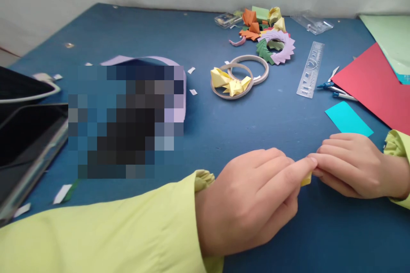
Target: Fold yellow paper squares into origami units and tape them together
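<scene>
My left hand (253,200) and my right hand (355,166) meet fingertip to fingertip above the blue table. Pinched between them is a small piece of yellow folded paper (306,180); only one corner shows, and the fingers cover the rest. Just beyond my right hand lies a turquoise paper rectangle (348,118). Farther back, two ring-shaped rolls overlap, a front ring (214,89) with yellow folded paper pieces (236,86) inside it and a rear ring (264,66).
Toward the back are a purple-and-green folded paper ring (283,53), orange paper pieces (250,19) and a clear stencil ruler (310,70). Pens (339,89) and red paper (378,89) lie right. Left are a dark device (28,145), a lilac strip (160,60) and a pixelated patch.
</scene>
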The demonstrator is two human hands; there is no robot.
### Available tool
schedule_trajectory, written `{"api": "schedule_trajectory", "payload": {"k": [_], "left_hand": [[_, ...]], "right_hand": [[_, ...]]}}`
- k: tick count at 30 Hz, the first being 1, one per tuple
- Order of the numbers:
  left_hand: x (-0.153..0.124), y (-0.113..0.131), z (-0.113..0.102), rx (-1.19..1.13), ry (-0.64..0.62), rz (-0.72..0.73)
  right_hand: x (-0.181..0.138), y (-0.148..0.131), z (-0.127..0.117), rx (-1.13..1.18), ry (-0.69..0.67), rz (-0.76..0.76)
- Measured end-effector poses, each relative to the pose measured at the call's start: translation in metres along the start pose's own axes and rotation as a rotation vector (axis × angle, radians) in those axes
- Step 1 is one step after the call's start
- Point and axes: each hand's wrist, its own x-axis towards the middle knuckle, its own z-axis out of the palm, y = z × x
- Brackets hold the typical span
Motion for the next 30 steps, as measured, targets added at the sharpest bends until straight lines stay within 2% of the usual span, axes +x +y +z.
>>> {"api": "schedule_trajectory", "payload": {"k": [7,9,13,16,20,26,30], "left_hand": [[0.002,0.002,0.001,0.08,-0.05,-0.035],[0.003,0.003,0.001,0.098,-0.051,-0.059],[0.002,0.006,0.002,0.071,-0.009,-0.212],[0.001,0.012,0.002,-0.036,0.03,-0.364],[0.0,0.022,0.002,-0.226,-0.01,-0.52],[0.001,0.025,0.004,-0.182,-0.033,-0.527],[0.001,0.024,0.006,-0.097,-0.019,-0.406]], "right_hand": [[-0.002,-0.001,0.002,0.005,-0.029,-0.053],[-0.002,-0.003,0.002,-0.003,0.009,0.019],[-0.001,-0.011,0.001,0.035,0.041,0.241],[0.0,-0.017,0.002,0.052,0.004,0.25],[0.001,-0.018,0.004,0.051,-0.022,0.234],[0.001,-0.015,0.003,0.092,-0.055,0.207],[0.004,-0.017,0.003,0.001,-0.098,0.104]]}}
